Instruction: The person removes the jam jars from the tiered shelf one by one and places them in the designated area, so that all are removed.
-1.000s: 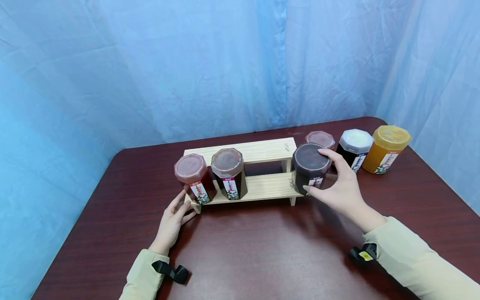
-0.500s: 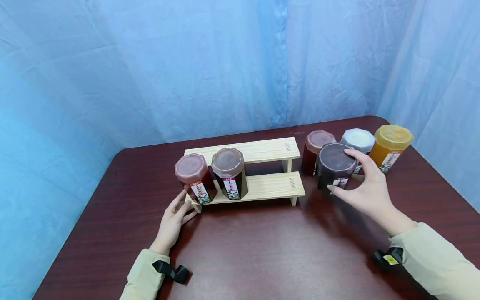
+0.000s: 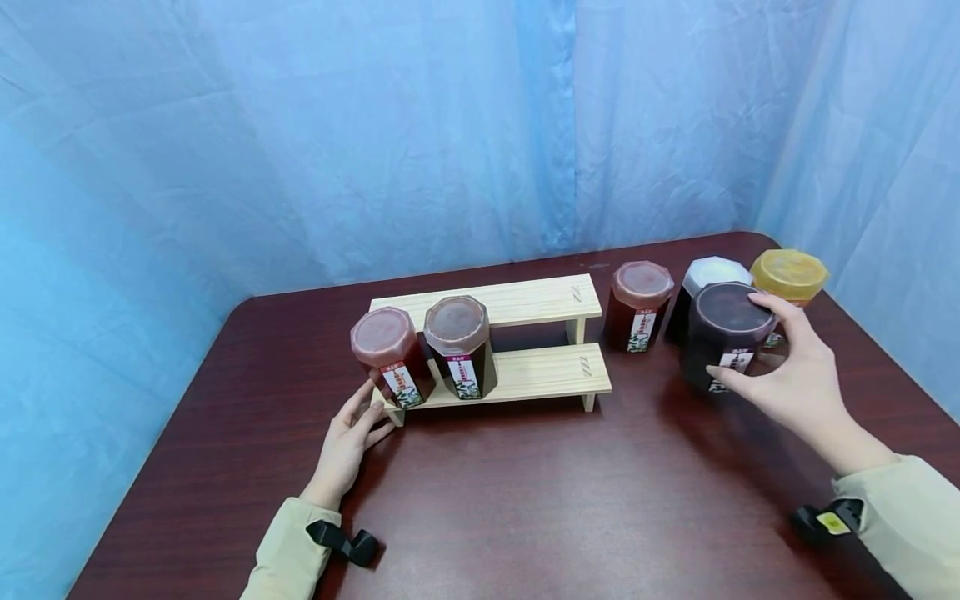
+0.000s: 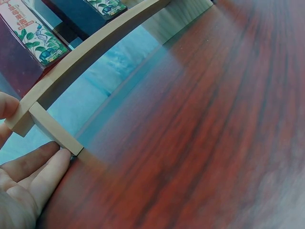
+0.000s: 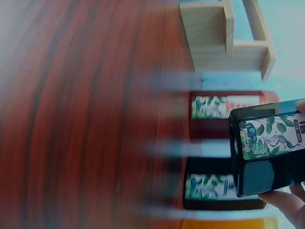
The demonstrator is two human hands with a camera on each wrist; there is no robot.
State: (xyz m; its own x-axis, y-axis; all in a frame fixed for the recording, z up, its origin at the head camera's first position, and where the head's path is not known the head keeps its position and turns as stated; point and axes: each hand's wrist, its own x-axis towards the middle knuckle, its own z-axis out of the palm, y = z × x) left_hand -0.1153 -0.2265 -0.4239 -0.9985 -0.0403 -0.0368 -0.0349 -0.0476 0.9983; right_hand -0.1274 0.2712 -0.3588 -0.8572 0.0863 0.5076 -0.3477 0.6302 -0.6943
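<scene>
- Jar with a dark lid [image 3: 720, 337] is at the right of the scene, slightly tilted; the right wrist view suggests it is raised off the table.
- Right hand [image 3: 806, 392] grips it, fingertips at the lid and thumb lower down, likely to keep its weight steady.
- White-lidded jar [image 3: 712, 270] and yellow jar [image 3: 789, 267] stand just behind it, leaving little room on the far side.
- Red jar [image 3: 641, 304] stands to their left, near the shelf's right end.
- Wooden shelf [image 3: 555, 368] carries two jars at the left of its lower board; bare wood runs right.
- Left hand [image 3: 343, 450], fingers extended, touches the shelf's left end, probably bracing it.
- Table [image 3: 525, 500] offers wider room nearer; its right edge lies beyond the yellow jar.
</scene>
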